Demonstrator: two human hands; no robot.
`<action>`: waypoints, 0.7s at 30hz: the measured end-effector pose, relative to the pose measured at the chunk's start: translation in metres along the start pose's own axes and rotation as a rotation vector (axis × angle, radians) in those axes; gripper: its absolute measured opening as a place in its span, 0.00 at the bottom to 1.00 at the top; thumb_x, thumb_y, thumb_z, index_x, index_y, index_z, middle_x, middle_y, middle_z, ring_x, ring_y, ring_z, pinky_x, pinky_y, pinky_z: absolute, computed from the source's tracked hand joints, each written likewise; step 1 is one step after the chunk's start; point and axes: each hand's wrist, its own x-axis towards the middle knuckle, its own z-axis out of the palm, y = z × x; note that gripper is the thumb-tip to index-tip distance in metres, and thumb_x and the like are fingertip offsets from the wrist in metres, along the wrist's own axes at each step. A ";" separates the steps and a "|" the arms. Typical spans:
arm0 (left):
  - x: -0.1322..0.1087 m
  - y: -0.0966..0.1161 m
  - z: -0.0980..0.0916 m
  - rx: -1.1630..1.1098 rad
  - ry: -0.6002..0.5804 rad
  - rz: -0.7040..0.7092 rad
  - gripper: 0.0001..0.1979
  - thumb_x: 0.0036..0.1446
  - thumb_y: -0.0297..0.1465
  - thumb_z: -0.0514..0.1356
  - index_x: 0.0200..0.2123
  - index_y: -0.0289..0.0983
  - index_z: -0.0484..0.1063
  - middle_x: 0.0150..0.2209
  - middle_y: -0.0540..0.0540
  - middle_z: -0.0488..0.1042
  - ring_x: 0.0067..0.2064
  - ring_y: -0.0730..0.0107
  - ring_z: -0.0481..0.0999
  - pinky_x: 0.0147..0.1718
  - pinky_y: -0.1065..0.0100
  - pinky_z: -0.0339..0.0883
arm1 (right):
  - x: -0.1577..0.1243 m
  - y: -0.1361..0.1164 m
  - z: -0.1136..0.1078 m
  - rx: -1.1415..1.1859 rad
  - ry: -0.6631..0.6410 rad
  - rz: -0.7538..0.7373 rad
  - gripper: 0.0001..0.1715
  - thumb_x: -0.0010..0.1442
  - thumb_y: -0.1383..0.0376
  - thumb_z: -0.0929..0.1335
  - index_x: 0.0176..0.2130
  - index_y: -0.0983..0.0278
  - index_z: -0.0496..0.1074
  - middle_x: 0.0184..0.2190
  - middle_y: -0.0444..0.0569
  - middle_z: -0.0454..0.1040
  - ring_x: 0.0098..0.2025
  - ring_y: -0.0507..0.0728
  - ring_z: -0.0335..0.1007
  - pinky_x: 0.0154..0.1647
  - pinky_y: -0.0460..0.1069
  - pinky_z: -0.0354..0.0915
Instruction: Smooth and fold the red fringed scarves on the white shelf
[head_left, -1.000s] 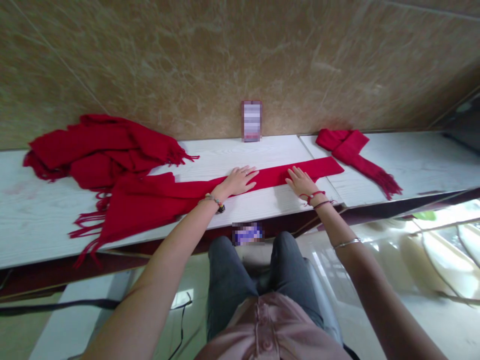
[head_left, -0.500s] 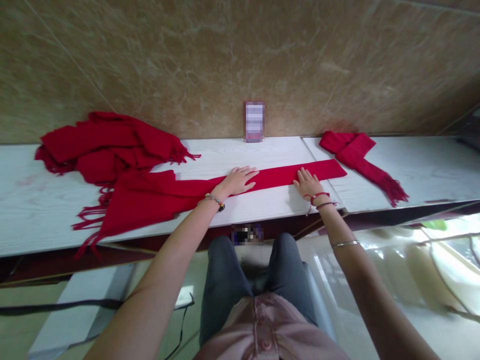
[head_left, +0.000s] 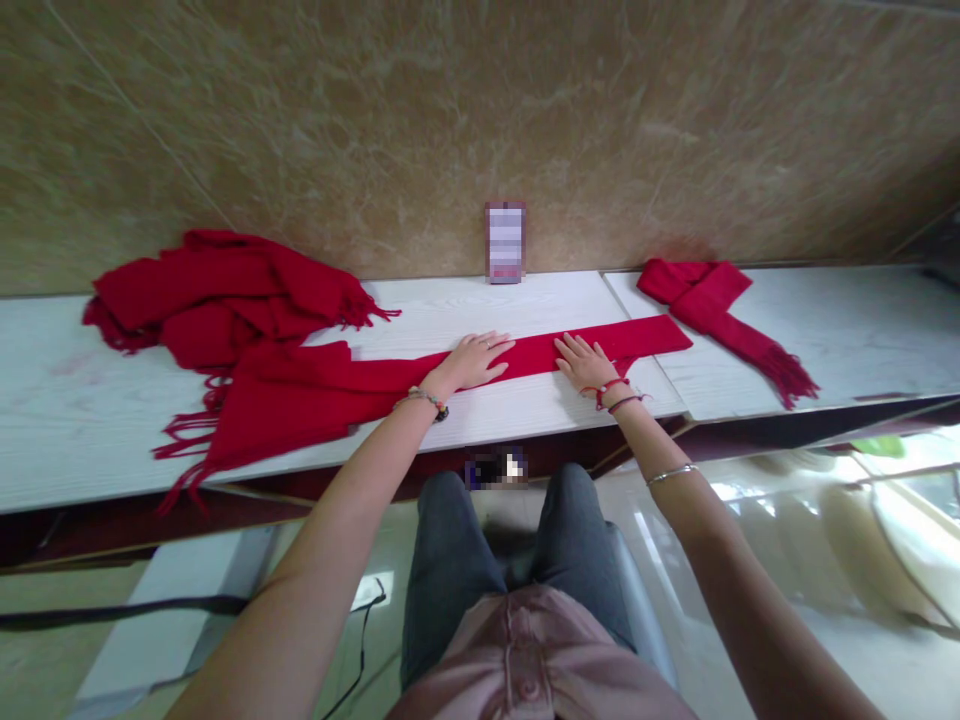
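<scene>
A red scarf (head_left: 382, 385) stretches along the white counter, folded into a narrow strip on its right part and wider at its fringed left end. My left hand (head_left: 474, 362) lies flat on the middle of the strip, fingers spread. Further right, my right hand (head_left: 586, 364) presses flat on the same strip, fingers stretched out. The strip's smooth right end (head_left: 660, 334) lies beyond my right hand. A bit of red cloth shows by my right wrist, partly hidden under it.
A crumpled heap of red scarves (head_left: 225, 295) lies at the back left. Another red scarf (head_left: 720, 310), folded across itself, lies at the right. A blurred upright phone-like object (head_left: 505, 243) leans against the marble wall (head_left: 420, 140). The white counter (head_left: 67, 400) ends just before my knees.
My right hand has slid left along the scarf strip, closer to my left hand. My left hand stays in place.
</scene>
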 end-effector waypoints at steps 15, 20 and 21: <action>0.024 -0.008 -0.023 -0.090 -0.127 -0.010 0.24 0.62 0.37 0.50 0.60 0.36 0.63 0.61 0.41 0.65 0.60 0.65 0.64 0.59 0.66 0.54 | -0.020 0.000 -0.018 0.003 0.074 -0.197 0.23 0.63 0.67 0.61 0.56 0.66 0.68 0.60 0.59 0.65 0.62 0.61 0.58 0.62 0.58 0.56; 0.054 -0.008 -0.032 -0.073 -0.167 -0.111 0.20 0.60 0.35 0.53 0.54 0.36 0.69 0.48 0.43 0.76 0.48 0.67 0.74 0.48 0.70 0.65 | -0.009 -0.039 -0.023 -0.008 0.024 -0.331 0.21 0.63 0.71 0.59 0.51 0.69 0.73 0.51 0.60 0.73 0.52 0.60 0.69 0.56 0.55 0.63; 0.057 -0.006 -0.032 -0.064 -0.175 -0.120 0.20 0.59 0.35 0.54 0.53 0.36 0.70 0.47 0.43 0.76 0.47 0.66 0.74 0.47 0.69 0.65 | -0.008 -0.038 -0.023 -0.008 0.010 -0.323 0.21 0.63 0.71 0.59 0.51 0.70 0.72 0.52 0.60 0.73 0.53 0.60 0.69 0.56 0.54 0.64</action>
